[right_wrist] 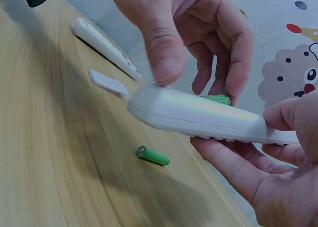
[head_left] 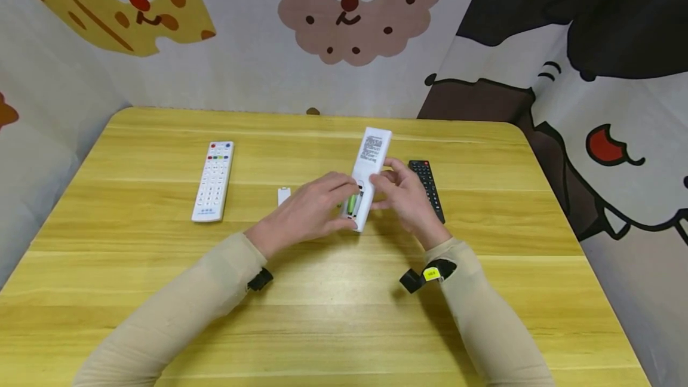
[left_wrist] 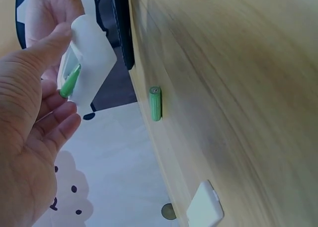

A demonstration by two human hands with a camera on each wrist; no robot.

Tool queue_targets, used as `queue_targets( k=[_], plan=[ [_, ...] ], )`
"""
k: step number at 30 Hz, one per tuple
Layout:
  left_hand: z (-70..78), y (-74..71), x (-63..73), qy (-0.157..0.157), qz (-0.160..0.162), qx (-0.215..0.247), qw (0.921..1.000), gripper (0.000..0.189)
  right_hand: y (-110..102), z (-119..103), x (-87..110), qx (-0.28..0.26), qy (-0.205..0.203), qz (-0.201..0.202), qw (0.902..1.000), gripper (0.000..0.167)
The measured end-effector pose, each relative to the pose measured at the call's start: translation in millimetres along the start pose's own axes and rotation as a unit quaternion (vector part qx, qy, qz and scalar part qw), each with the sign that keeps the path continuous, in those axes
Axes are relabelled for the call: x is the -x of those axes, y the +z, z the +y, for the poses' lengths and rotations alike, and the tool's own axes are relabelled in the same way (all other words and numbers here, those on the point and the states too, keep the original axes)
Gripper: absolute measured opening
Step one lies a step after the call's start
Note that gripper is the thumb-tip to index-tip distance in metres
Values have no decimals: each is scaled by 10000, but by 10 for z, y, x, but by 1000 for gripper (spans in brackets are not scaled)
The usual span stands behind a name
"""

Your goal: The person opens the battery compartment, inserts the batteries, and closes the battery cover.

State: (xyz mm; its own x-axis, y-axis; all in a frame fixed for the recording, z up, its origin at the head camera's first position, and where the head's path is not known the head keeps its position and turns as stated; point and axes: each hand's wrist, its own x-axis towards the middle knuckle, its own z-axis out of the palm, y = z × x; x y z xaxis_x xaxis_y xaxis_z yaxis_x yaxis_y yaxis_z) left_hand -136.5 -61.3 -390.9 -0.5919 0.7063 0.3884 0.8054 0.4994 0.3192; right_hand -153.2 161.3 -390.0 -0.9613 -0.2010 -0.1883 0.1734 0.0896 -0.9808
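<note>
My right hand [head_left: 403, 196] grips a white remote control [head_left: 371, 157], back side up, thumb on one edge and fingers underneath. Its battery compartment is uncovered, and a green battery [head_left: 352, 203] sits tilted in it, one end standing out. Over the compartment, my left hand [head_left: 314, 205] has its thumb at the remote's lower end and its fingertips at the battery's raised end, as the right wrist view also shows. A second green battery [right_wrist: 153, 155] lies on the table below the remote. The white battery cover [left_wrist: 204, 207] lies beside it on the table.
Another white remote [head_left: 213, 181] lies keys up on the left of the wooden table [head_left: 333, 327]. A black remote [head_left: 427, 187] lies to the right, partly behind my right hand. A cartoon-printed cloth [head_left: 242, 64] hangs behind the table.
</note>
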Motion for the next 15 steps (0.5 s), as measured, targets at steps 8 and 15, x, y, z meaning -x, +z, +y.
queue_targets(
  k=[8, 15],
  plan=[
    [-16, -4, 14, 183, 118, -8, 9998, 73, -13, -64, 24, -174, 23, 15, 9998, 42],
    [-20, 3, 23, 317, 218, -87, 9992, 75, -24, -81, 36, -317, -15, 26, 9995, 43]
  ],
)
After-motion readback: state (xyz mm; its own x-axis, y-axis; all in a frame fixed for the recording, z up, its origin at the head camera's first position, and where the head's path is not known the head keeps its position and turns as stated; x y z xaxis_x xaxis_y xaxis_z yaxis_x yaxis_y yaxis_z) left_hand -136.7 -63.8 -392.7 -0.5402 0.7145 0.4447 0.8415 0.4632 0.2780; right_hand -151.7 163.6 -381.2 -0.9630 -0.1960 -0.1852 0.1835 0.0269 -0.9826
